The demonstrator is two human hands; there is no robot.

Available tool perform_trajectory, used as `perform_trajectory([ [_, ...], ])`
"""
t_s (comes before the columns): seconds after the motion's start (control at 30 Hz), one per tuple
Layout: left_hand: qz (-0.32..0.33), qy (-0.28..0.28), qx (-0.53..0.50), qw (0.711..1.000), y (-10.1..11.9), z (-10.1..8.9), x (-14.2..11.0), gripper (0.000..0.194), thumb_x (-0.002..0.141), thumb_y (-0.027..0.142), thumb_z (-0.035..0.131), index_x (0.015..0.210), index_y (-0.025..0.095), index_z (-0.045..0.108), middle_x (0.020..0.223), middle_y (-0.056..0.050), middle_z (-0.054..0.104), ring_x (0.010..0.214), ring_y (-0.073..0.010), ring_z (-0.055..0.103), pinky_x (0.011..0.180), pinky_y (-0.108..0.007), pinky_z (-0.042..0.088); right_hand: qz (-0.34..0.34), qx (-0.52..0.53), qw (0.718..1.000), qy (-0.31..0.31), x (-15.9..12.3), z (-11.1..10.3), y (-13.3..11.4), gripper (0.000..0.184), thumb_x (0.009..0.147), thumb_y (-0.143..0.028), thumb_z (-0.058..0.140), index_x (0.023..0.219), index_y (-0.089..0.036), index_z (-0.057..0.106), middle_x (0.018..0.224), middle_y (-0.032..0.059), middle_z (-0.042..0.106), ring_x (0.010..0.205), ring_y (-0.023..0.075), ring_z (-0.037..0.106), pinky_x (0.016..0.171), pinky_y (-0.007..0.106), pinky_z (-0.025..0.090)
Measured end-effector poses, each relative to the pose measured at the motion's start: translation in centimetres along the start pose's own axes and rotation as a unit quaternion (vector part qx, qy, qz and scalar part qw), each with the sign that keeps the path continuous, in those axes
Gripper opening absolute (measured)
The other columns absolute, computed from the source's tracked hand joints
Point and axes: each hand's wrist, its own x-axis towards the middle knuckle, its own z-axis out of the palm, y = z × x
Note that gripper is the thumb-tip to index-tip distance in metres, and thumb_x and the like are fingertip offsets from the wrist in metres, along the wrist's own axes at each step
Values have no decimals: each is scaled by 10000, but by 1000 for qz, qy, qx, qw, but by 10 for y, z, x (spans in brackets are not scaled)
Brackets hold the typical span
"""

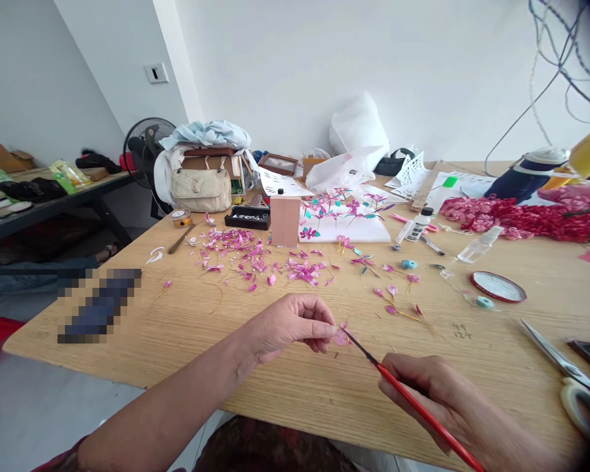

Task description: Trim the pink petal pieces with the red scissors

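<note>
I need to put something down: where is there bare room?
Bare tabletop shows left of the left hand, nearer the front than the pink petals, and between the right hand and scissors. Crowded: the petal-strewn middle, and the back from beige bag to red flowers.

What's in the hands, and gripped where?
Left hand: small pink petal piece, pinched at its edge nearest the thumb. Right hand: red-handled tool, held by its handle.

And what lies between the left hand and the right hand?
In the head view, a small pink flower at the left hand's fingertips, then the red-handled tool, its dark tip at the flower, its handle in the right hand.
</note>
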Motion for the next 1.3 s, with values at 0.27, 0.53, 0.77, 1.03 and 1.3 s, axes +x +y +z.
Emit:
perform_trajectory([
  [0.27, -4, 0, 38, 999, 7, -2, 0, 191, 646, 267, 700, 698, 135, 573, 633, 12, 600, 543, -67, 528, 567, -208, 413, -24, 39, 999, -11, -1, -1, 2, 416, 846, -529, 363, 608, -206, 473, 514, -9, 493, 488, 142, 468, 475, 238, 366],
  [0.53, 57, 77, -1, 995, 2, 10, 2, 204, 640, 259, 711, 692, 134, 558, 599, 23, 564, 548, -66, 505, 577, -208, 398, -28, 243, 963, 111, 12, 5, -2, 348, 754, -544, 535, 677, -211, 467, 608, -18, 480, 541, 135, 441, 493, 240, 380],
  [0.77, 118, 108, -26, 987, -9, 35, 8, 216, 684, 296, 680, 711, 132, 542, 634, -13, 585, 592, -89, 512, 613, -235, 410, -46, 356, 900, 249, 29, 19, -18, 244, 705, -405, 655, 755, -207, 523, 680, -8, 561, 542, 128, 470, 468, 237, 372],
  [1.03, 149, 78, 86, 982, -4, 22, 3, 214, 762, 301, 604, 916, 163, 551, 822, -18, 583, 774, -126, 557, 727, -263, 419, -65, 289, 927, 230, 31, 4, -14, 193, 722, -324, 632, 735, -217, 472, 636, -34, 511, 577, 138, 495, 496, 243, 394],
  [1.3, 135, 30, 201, 970, 8, 16, 15, 122, 708, 250, 638, 762, 153, 587, 726, -4, 561, 692, -126, 523, 664, -269, 404, -61, 28, 983, 171, 36, -17, -27, 130, 707, -199, 553, 634, -217, 447, 559, -40, 469, 502, 126, 407, 445, 240, 300],
])
